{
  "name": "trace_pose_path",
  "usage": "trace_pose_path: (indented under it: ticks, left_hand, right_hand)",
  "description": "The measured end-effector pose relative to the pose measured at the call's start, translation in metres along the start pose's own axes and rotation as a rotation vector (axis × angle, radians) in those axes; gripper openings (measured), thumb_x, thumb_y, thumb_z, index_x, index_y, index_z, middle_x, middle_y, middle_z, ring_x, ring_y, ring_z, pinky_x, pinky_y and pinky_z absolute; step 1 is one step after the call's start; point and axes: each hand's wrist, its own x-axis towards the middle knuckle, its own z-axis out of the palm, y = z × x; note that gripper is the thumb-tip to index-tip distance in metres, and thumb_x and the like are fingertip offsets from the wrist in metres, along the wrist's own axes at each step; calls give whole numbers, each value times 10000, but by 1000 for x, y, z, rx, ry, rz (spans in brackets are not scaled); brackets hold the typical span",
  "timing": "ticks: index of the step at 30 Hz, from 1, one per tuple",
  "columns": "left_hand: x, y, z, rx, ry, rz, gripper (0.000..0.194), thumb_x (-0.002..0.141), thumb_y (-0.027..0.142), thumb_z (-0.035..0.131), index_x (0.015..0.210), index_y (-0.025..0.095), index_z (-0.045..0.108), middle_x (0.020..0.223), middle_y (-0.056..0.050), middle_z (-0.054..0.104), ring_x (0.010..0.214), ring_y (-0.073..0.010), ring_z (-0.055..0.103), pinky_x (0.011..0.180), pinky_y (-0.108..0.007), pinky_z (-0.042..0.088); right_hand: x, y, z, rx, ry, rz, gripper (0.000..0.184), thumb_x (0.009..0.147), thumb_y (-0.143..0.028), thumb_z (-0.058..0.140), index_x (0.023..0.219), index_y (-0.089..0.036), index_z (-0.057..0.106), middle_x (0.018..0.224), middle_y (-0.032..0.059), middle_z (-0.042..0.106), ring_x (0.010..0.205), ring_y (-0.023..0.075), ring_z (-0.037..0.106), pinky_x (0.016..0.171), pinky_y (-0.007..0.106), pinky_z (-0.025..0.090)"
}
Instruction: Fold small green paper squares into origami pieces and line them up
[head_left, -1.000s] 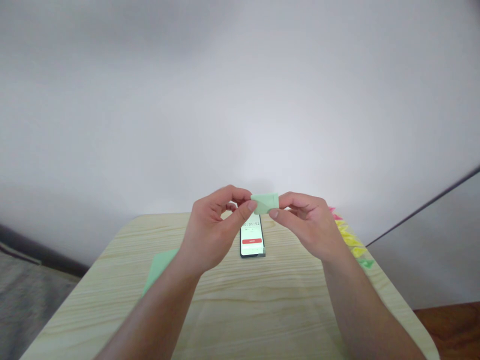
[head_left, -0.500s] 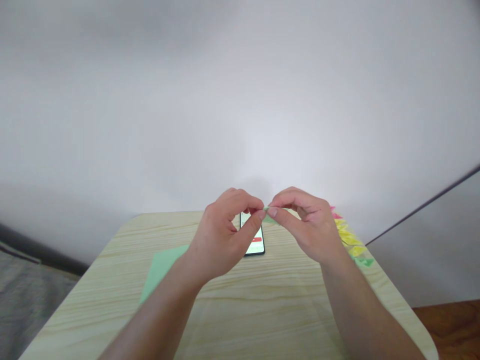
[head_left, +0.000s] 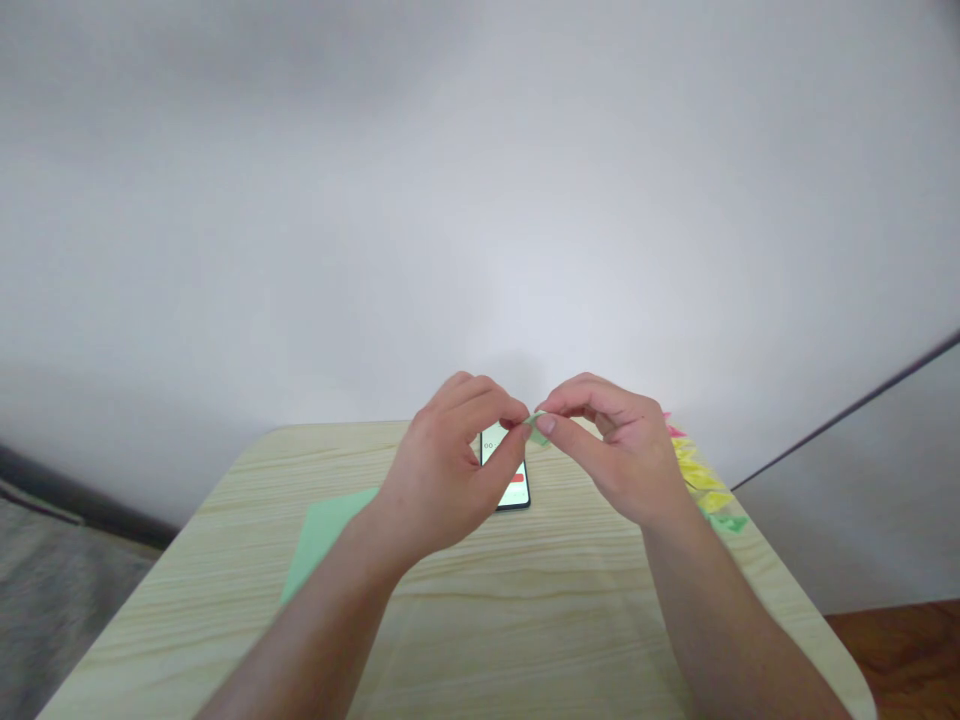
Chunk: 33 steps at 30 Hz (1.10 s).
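A small folded piece of green paper (head_left: 538,433) is pinched between my two hands above the far part of the table. My left hand (head_left: 456,465) grips its left end between thumb and forefinger. On the other side, my right hand (head_left: 619,440) pinches it the same way, fingers curled behind. Most of the paper is covered by the fingertips. Below and partly behind my left hand lies a phone (head_left: 513,497) with a lit screen showing a red button. Green sheet paper (head_left: 324,532) rests flat under my left forearm, which hides part of it.
Along the right edge of the wood-grain table (head_left: 510,640) lie several folded yellow papers (head_left: 701,475), with a pink one (head_left: 675,428) behind and a green one (head_left: 727,523) in front. A white wall (head_left: 480,200) rises beyond the far edge.
My left hand has tilted slightly, and the green paper between the fingertips has turned a little. Both hands keep their pinch in nearly the same spot.
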Motion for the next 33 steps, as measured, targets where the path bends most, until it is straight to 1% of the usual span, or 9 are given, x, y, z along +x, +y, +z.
trace_pose_path:
  ticks: [3,7,13,17,23,28,31,33]
  left_hand:
    - [0,1,0,30,13,18,89,917,182,624,881,220,697,853,-36,675,859,-193,573,775,-341,445]
    - [0,1,0,36,42,34,75,905,169,632,876,216,684,838,-34,665,840,-189,568,767,-339,447]
    - [-1,1,1,45,33,31,75,893,166,627,862,219,670,832,-34,658,827,-189,572,754,-338,452]
    - [-1,2,0,15,17,7,77,891,168,622,864,218,673,837,-35,659,831,-189,580,754,-338,457]
    - [-2,2,-1,-101,-14,-83,73,906,222,638,848,217,682,843,-28,681,830,-184,605,770,-333,469]
    - [-1,0,-3,-179,-35,-230,158,927,346,660,849,215,703,842,-18,703,804,-170,613,725,-309,452]
    - [0,-3,-3,-199,-40,-277,196,925,383,663,838,213,707,824,-13,707,786,-167,605,697,-300,433]
    - [0,-5,-3,-217,-25,-299,210,923,394,662,827,212,703,800,-13,701,767,-168,591,689,-301,424]
  right_hand:
    - [0,1,-1,-22,8,-15,21,885,-251,729,867,-240,728,873,20,698,830,188,642,799,361,505]
    - [0,0,-1,-9,23,-30,33,876,-217,718,854,-241,716,865,12,688,820,185,634,790,354,502]
    - [0,-1,0,-22,-10,-21,31,888,-246,716,857,-242,712,874,16,701,838,193,645,800,362,509]
    - [0,-1,-1,-9,-10,-28,57,901,-287,718,859,-248,725,881,29,706,841,205,648,807,382,515]
    - [-2,-3,-5,22,9,-16,112,898,-344,734,848,-244,735,870,34,712,844,210,656,822,381,515]
    - [-1,1,-6,96,-1,88,158,881,-379,757,856,-229,717,824,17,697,791,180,650,745,330,512]
    - [0,6,-4,128,6,132,199,870,-415,764,855,-221,721,822,15,710,776,172,656,731,314,515]
    - [1,8,-4,116,-10,166,232,861,-447,767,899,-221,730,851,17,725,788,172,660,738,312,514]
